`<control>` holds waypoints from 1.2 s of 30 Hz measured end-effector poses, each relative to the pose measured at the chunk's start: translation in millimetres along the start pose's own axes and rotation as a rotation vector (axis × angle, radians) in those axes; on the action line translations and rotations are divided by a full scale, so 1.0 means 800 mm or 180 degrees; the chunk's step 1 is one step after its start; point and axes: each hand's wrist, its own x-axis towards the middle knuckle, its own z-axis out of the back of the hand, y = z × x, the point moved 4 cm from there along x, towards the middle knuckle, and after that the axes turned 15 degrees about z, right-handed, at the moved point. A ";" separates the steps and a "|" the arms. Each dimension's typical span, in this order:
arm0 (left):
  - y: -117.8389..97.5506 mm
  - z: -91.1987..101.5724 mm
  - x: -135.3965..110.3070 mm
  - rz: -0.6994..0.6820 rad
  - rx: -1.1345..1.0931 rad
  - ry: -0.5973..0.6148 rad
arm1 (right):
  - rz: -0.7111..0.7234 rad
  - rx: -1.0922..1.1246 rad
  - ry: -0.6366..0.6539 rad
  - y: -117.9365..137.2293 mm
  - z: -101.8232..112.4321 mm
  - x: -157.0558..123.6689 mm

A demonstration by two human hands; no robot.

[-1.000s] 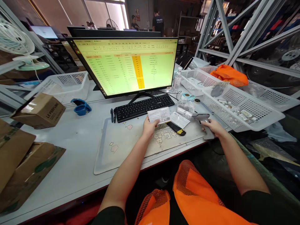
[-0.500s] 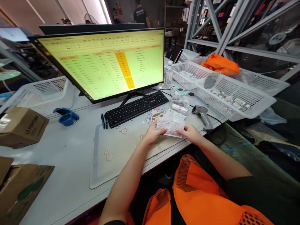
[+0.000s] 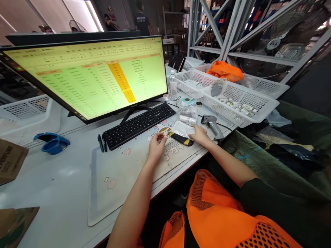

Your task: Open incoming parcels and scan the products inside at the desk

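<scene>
My left hand (image 3: 156,146) hovers over the desk mat (image 3: 121,172), its fingertips drawn together in a pinch near a black and yellow utility knife (image 3: 181,139); what they hold, if anything, is too small to see. My right hand (image 3: 199,134) lies flat with its fingertips on a clear packet with a white label (image 3: 182,128), just right of the knife. A grey barcode scanner (image 3: 212,124) rests on the desk right of that hand. A second clear bag (image 3: 188,114) lies behind the packet.
A black keyboard (image 3: 137,124) and a large monitor (image 3: 90,77) showing a spreadsheet stand behind the mat. White mesh baskets (image 3: 261,112) with small items and orange cloth (image 3: 224,71) fill the right side. A blue tape dispenser (image 3: 53,144), a water bottle (image 3: 173,83) and metal racking (image 3: 219,31) are around.
One second ago my right hand held the scanner and my left held a printed label. The scanner was put down, both hands took the label, and it now lies under my right fingertips.
</scene>
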 end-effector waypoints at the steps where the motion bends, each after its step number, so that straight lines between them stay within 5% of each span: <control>1: -0.002 0.000 -0.002 -0.0039 0.0057 0.0003 | 0.0044 -0.0019 0.0029 0.004 0.001 0.002; 8: -0.009 0.007 -0.005 -0.0454 0.0485 -0.0209 | 0.0689 0.0179 0.0224 0.028 0.033 -0.004; 12: -0.008 0.011 -0.004 -0.0679 0.0539 -0.0319 | 0.0800 0.0589 -0.0054 0.035 0.071 0.014; 17: -0.009 0.014 -0.002 -0.0699 0.0625 -0.0369 | 0.0173 0.2124 -0.0905 0.042 0.156 0.152; 21: -0.011 0.013 -0.003 -0.0760 0.0814 -0.0250 | 0.0016 0.2326 -0.0902 0.051 0.200 0.253; 24: -0.011 0.011 -0.004 -0.0829 0.0968 -0.0161 | 0.0010 0.1313 -0.0351 0.045 0.185 0.261; 27: -0.010 0.010 -0.004 -0.0939 0.1056 -0.0095 | 0.0226 0.0028 0.0183 0.032 0.133 0.222; 32: -0.012 0.002 -0.011 -0.1241 0.1302 0.0145 | 0.0442 -0.0996 0.0807 0.020 0.033 0.147; 36: -0.011 0.000 -0.013 -0.1281 0.1255 0.0254 | 0.0834 -0.1504 0.0978 0.031 0.008 0.117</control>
